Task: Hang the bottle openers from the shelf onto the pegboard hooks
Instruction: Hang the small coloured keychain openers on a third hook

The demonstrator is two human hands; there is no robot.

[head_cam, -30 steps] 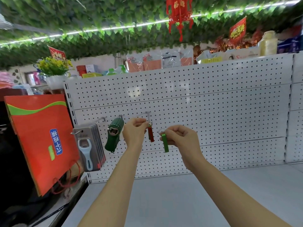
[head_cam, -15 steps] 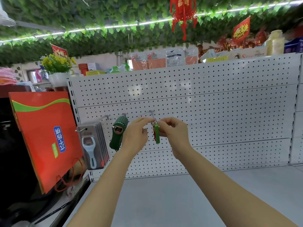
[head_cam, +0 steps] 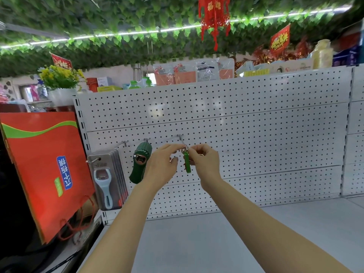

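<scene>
A slim green bottle opener [head_cam: 187, 164] hangs from a metal key ring [head_cam: 184, 149] just below the tip of a pegboard hook [head_cam: 180, 137]. My right hand [head_cam: 205, 162] pinches the opener's top at the ring. My left hand [head_cam: 162, 164] is close on the other side, thumb and forefinger pinching at the hook's tip beside the ring. A red opener seen earlier on this hook is hidden behind the green one. The white pegboard [head_cam: 246, 134] stands behind both hands.
On the hooks to the left hang a dark green ribbed opener [head_cam: 140, 163] and a stack of carded openers with pale blue handles [head_cam: 107, 180]. A red paper bag [head_cam: 43, 166] leans at far left. The grey shelf [head_cam: 226, 243] lies below my arms.
My right hand has carried the green opener left and up to the hook, next to my left hand. The red opener is now covered by the green one.
</scene>
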